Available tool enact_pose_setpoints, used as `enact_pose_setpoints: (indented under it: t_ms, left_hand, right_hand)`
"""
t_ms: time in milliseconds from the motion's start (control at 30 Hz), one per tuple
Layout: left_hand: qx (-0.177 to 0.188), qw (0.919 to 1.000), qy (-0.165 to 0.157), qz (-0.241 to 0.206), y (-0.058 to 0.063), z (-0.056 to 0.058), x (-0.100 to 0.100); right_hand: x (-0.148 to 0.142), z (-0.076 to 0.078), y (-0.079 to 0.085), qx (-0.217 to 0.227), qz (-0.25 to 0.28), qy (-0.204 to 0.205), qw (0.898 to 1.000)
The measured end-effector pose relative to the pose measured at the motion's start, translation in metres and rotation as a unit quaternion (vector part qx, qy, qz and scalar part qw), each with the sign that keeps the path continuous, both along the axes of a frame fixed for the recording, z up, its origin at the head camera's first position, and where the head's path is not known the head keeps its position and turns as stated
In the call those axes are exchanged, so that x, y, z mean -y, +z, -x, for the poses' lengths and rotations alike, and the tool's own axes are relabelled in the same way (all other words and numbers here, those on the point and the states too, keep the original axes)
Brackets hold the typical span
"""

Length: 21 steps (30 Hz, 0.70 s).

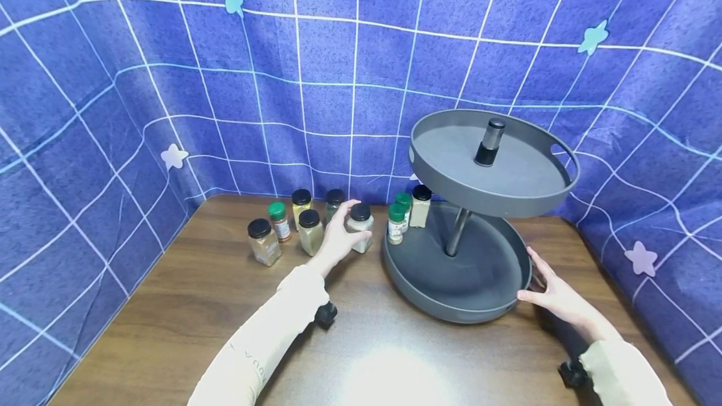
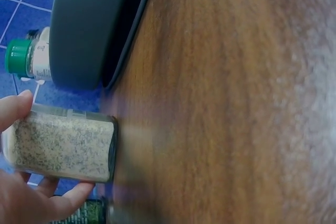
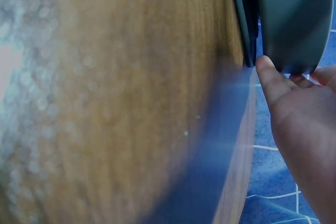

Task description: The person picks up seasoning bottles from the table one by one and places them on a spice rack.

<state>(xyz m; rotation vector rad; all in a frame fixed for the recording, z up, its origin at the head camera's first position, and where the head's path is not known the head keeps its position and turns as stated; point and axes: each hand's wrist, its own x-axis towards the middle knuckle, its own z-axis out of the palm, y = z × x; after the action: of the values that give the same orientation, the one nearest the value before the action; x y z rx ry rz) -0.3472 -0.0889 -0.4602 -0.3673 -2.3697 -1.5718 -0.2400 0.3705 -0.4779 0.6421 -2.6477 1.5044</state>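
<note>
My left hand grips a clear seasoning jar with a black lid, thumb on one side and fingers on the other. In the left wrist view, pale, dark-speckled contents fill this jar. Just right of it is a two-tier grey turntable rack, its lower tray on the table. Spread over the outer right side of that tray, my right hand touches the wall with its fingertips. In the right wrist view, the fingers meet the tray's edge.
Several spice jars stand left of my left hand, one a green-lidded bottle. On the lower tray's left side are two green-capped bottles and a black-lidded jar. The upper tray overhangs on a central post. A blue curtain hangs behind.
</note>
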Motion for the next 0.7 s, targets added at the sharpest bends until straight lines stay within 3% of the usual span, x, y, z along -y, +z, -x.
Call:
enact_pose_setpoints:
  t_ms: [367,700]
  left_hand:
    - [0.008,0.9997,-0.016,-0.014,0.008,-0.002,0.001]
    - [0.007,0.9998,-0.016,-0.007,0.025,-0.006,-0.002]
  right_hand:
    - [0.000,0.000,-0.001,0.006,0.007,0.006,1.000]
    - [-0.002,0.000,0.001,0.015,-0.008,-0.004,1.000]
